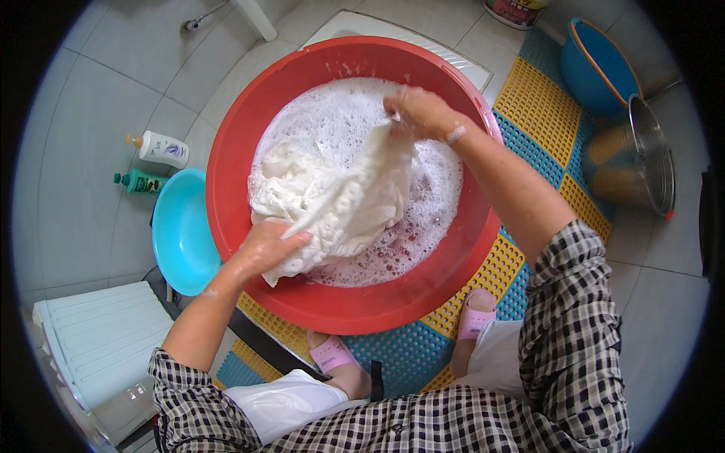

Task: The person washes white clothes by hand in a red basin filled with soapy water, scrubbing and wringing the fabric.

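A large red plastic tub (362,314) stands before me, holding soapy water (351,107) thick with white foam. A wet white cloth (345,209) lies bunched in it, partly lifted above the suds. At the tub's near left side, my left hand (269,246) grips the cloth's edge between thumb and fingers. My right hand (419,113), slightly blurred, holds up another part of the cloth at the far right, stretching it between the two hands. Foam clings to my right wrist. The cloth's lower part is hidden under the foam.
Left of the tub are a turquoise basin (184,232), a white pump bottle (164,149), a green bottle (141,182) and a pale ribbed-lid box (107,340). On the right stand a blue bucket (595,73) and a metal pail (623,158). Yellow and blue perforated mats (538,107) cover the floor.
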Tool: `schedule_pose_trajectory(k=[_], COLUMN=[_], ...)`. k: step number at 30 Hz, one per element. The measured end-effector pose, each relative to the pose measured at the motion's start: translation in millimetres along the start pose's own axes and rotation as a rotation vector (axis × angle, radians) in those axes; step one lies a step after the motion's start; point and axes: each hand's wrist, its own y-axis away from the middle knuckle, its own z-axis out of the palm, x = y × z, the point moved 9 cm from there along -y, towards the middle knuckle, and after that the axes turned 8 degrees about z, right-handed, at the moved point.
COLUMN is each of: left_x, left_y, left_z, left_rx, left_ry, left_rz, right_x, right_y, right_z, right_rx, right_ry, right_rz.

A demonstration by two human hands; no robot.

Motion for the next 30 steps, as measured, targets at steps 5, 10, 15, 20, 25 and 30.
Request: schedule_pose_trajectory(k=[5,10,15,20,25,30], left_x=[-91,-103,-111,-112,-107,-90], left_y=[10,2,-4,-16,-18,-26], left_z=[-2,-9,5,25,31,40], left_rx=[0.327,0.442,0.463,0.414,0.367,0.235], left_ry=[0.739,0.847,1.121,1.168,1.434,1.357], left_rz=[-0.254,-0.171,-0.110,-0.174,-0.282,-0.336], right_x=[22,121,228,242,226,245], right_y=[30,161,322,409,400,414], right_z=[-64,-54,65,127,121,146], right_rx=[0.272,0.204,-0.032,-0.019,0.200,0.062], right_ry=[0.182,0.216,0.021,-0.053,-0.040,-0.042], right_rz=[-0.040,0.194,0.727,0.970,0.911,1.040])
